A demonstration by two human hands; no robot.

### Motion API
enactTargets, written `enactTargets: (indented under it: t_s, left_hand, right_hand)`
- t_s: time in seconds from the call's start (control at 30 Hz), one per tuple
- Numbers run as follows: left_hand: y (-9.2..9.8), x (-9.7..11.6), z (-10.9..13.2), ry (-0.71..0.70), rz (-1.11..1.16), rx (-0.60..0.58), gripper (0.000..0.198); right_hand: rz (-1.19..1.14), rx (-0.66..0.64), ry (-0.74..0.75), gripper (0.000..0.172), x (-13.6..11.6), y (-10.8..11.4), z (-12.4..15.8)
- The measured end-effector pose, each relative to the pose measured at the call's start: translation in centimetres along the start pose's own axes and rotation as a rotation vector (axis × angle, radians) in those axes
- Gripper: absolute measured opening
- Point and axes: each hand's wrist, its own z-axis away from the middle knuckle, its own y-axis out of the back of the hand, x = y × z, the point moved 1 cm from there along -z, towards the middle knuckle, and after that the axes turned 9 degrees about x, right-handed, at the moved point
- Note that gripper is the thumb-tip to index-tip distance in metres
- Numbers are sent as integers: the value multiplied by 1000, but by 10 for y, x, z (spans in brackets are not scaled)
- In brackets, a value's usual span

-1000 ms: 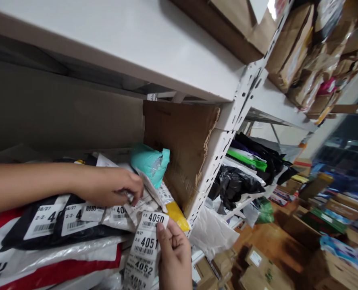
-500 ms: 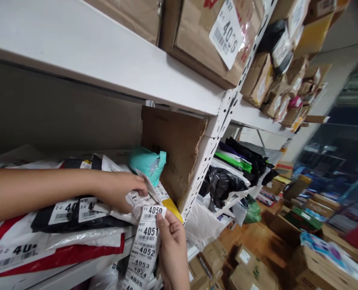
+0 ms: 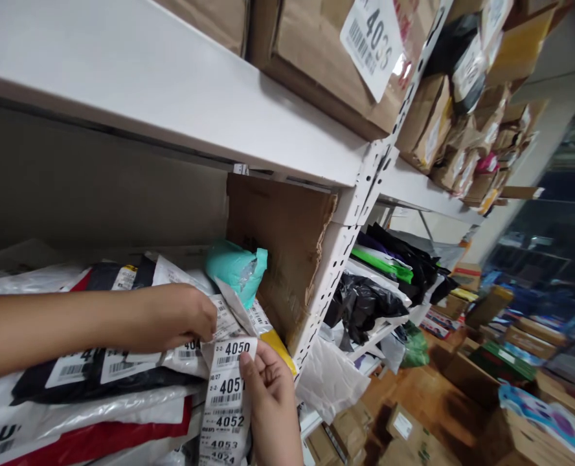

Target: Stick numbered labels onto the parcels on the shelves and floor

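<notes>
My right hand point(image 3: 270, 391) pinches the top of a long strip of white labels point(image 3: 226, 404), numbered 4050, 4051, 4052 and on down. Its thumb presses beside the 4050 label. My left hand point(image 3: 183, 317) reaches in from the left with fingers curled closed over the white bags; what its fingertips hold, if anything, is hidden. Beneath it lie packages with numbered stickers, one a dark bag point(image 3: 35, 386). A teal package point(image 3: 234, 266) rests behind the hands, close to a yellow and white one point(image 3: 275, 346).
A white shelf beam point(image 3: 171, 97) crosses above the hands, with cardboard boxes point(image 3: 316, 58) on it. A perforated upright point(image 3: 338, 272) stands to the right, beside a cardboard panel point(image 3: 278, 239). Beyond are bags on another shelf and boxes point(image 3: 414, 433) on the floor.
My left hand has drawn back to the left, away from the white package near the strip. My right hand and the strip have shifted slightly left and down in view.
</notes>
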Motion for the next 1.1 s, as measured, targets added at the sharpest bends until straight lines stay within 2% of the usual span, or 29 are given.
enactTargets:
  t_s: [0.1,0.17,0.3,0.4,0.47,0.53,0.6,0.67,0.73,0.77,0.87,0.93,1.0,1.1]
  left_hand:
    - [9,7,-8,236,122,-109,25]
    - [11,14,-13,359,102,-134,30]
    - [6,24,-20,373,-31,-204,24]
    - [1,24,-20,407,-92,-235,22]
    - [-3,22,-19,383,-191,-212,21]
    - [-8,20,-18,273,-324,-169,21]
    - [-16,19,-17,138,-439,-129,21]
    - [-26,16,-15,77,-524,-113,21]
    - [-35,12,-14,84,-599,-82,20]
    - [-39,10,-13,91,-625,-71,20]
    - [-45,7,-12,97,-639,-89,18]
    - [-41,7,-12,208,-556,-76,14]
    - [-33,11,-13,378,-447,8,17]
    - [-20,18,-16,604,-367,164,56]
  right_hand:
    - [6,18,-12,37,3,-6,-1]
    - [18,-19,-24,34,1,-11,-3]
    - [40,-174,-25,30,-16,-21,-7]
    - [156,-185,-10,32,-28,-26,-11]
    - [331,-108,47,35,-32,-27,-13]
    - [484,18,141,40,-33,-28,-14]
    - [514,78,192,42,-32,-28,-11]
    - [417,-3,110,41,-28,-26,-7]
    - [294,-124,-43,44,-23,-19,-3]
    - [257,-141,-90,46,-21,-14,-1]
    - [239,-4,-42,54,-17,9,2]
    - [261,70,24,61,-17,22,5]
    - [310,74,127,57,-19,27,10]
    - [413,-51,373,41,-22,15,22]
